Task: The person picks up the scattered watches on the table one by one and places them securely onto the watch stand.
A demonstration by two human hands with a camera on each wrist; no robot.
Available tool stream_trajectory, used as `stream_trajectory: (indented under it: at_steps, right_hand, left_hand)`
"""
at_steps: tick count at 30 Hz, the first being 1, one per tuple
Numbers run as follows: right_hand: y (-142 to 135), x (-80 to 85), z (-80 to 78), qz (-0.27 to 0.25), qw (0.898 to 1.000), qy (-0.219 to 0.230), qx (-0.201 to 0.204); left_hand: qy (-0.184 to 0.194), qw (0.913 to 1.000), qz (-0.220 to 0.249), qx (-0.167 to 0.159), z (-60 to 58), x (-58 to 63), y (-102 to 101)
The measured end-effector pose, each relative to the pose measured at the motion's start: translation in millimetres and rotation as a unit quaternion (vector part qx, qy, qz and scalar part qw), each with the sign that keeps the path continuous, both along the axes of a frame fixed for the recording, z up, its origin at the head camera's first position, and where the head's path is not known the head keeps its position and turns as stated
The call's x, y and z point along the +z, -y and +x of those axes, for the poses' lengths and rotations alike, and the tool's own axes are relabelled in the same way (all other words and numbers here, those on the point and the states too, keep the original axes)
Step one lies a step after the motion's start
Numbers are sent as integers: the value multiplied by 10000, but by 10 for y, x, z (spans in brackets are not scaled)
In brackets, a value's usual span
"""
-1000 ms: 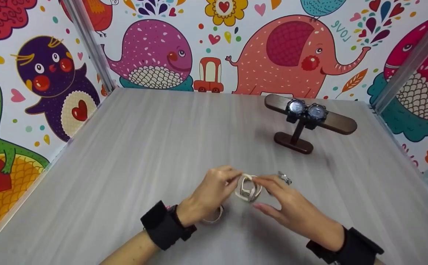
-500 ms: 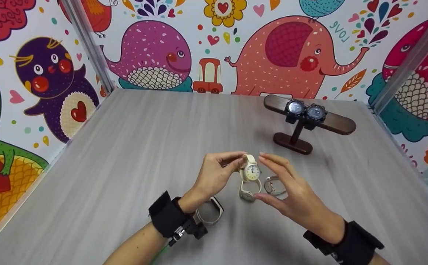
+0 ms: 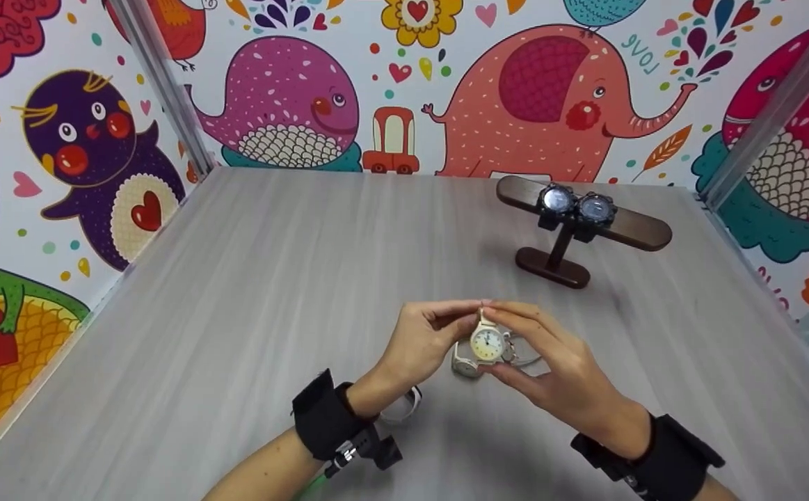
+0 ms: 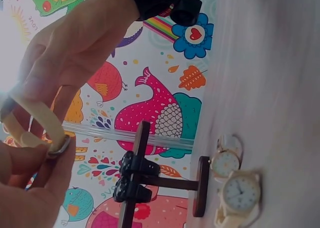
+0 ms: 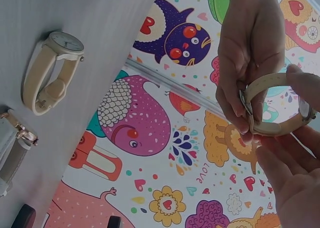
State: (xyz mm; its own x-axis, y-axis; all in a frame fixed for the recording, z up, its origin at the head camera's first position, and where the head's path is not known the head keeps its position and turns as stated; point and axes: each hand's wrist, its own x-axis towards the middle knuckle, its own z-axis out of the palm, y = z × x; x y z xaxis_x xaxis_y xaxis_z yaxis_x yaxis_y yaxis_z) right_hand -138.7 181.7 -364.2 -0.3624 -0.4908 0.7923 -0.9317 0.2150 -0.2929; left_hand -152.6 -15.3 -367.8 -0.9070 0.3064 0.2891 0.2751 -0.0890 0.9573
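A cream-strapped wristwatch with a round white dial is raised above the table between both hands. My left hand pinches it from the left, near the top of the strap. On the other side my right hand has its fingers at the upper strap and its thumb at the lower edge. The right wrist view shows the strap as a loop, with fingers of both hands on it. Just below, a second cream wristwatch sits on the table. A third watch with a pale strap lies partly behind my right hand.
A white band lies on the table near my left wrist, partly covered. Farther back on the right, a dark brown T-shaped watch stand carries two black watches. Printed panels wall the table at the back and sides.
The wristwatch rose off the table in my left hand, its dial coming into view, then shifted slightly right and down. My right hand's fingers closed in from beside it onto the strap.
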Motion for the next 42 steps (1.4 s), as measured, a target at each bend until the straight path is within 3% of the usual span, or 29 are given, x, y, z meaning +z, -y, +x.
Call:
stream_trajectory:
  at_steps: [26,32,42]
  right_hand:
    - [-30,-79,-9,-263,9993,-44,-249]
    - [-91,-144,-82,-270,9985,126,-451]
    - [-180,-155,-183,-204,9972,86,-720]
  left_hand:
    - [334,9988,11,-359,-32,-63,-106]
    - [376,9979,42,-530,-122,-106,-161]
    - [409,9974,-275,-523,-256,-147,-201]
